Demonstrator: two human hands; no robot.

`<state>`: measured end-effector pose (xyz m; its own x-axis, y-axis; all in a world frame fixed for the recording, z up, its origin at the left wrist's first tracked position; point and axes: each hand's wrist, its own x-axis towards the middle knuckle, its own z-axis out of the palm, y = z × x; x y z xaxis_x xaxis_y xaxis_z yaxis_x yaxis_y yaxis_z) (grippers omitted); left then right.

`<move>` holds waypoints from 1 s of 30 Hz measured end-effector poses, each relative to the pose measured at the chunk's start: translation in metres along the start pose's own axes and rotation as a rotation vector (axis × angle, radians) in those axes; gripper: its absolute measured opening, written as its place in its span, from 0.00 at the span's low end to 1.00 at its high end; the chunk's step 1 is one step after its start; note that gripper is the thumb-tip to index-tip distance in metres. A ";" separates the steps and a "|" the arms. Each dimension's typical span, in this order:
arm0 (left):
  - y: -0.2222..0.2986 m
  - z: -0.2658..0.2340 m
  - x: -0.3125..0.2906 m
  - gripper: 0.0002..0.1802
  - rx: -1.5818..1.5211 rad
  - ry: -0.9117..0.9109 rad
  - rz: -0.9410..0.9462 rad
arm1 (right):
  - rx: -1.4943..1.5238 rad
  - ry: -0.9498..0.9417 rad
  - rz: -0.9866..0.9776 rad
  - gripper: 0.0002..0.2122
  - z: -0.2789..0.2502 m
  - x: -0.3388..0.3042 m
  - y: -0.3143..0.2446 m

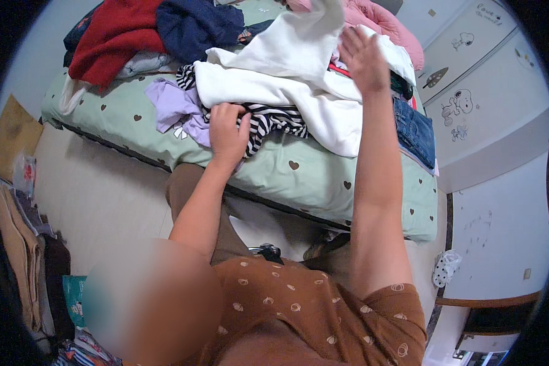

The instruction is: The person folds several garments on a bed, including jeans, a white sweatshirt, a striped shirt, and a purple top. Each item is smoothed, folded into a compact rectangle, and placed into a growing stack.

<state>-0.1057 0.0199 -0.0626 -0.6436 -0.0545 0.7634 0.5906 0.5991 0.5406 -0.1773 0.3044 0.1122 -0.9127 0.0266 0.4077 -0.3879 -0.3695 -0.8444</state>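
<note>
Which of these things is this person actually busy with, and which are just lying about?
Seemingly in use:
- white garment, beside the raised right hand
- striped garment, at the left hand

Apparently just lying about, untouched:
- lilac garment
- red garment
- navy garment
- jeans
- pink bedding

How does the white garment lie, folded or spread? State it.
Loosely spread, not folded: the white garment sprawls, rumpled, over the black-and-white striped garment, with one part raised near the right hand.
</note>
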 end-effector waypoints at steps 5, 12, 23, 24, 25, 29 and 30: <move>-0.019 -0.014 0.003 0.25 0.067 0.236 -0.253 | -1.206 -0.219 0.087 0.43 -0.004 -0.127 0.080; -0.070 -0.014 0.004 0.22 -0.007 -0.043 -0.387 | -1.425 0.113 -0.054 0.26 -0.046 -0.168 0.103; 0.010 -0.037 0.127 0.14 -0.416 0.127 -0.116 | -1.284 0.459 -0.390 0.10 -0.056 -0.080 0.018; 0.019 -0.035 0.134 0.14 -0.479 0.141 -0.124 | -1.345 0.492 -0.358 0.10 -0.055 -0.077 0.011; 0.031 -0.034 0.139 0.14 -0.547 0.152 -0.138 | -1.352 0.520 -0.360 0.10 -0.053 -0.077 0.006; 0.074 -0.024 0.138 0.14 -1.334 0.086 -0.577 | -1.392 0.557 -0.451 0.10 -0.074 -0.083 0.008; 0.077 -0.023 0.133 0.14 -1.543 0.080 -0.730 | -1.507 0.601 -0.593 0.10 -0.070 -0.088 0.009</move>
<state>-0.1349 0.0399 0.0887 -0.9777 -0.0119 0.2095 0.1253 -0.8342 0.5370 -0.1091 0.3638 0.0444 -0.3926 0.2717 0.8787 -0.1110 0.9344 -0.3385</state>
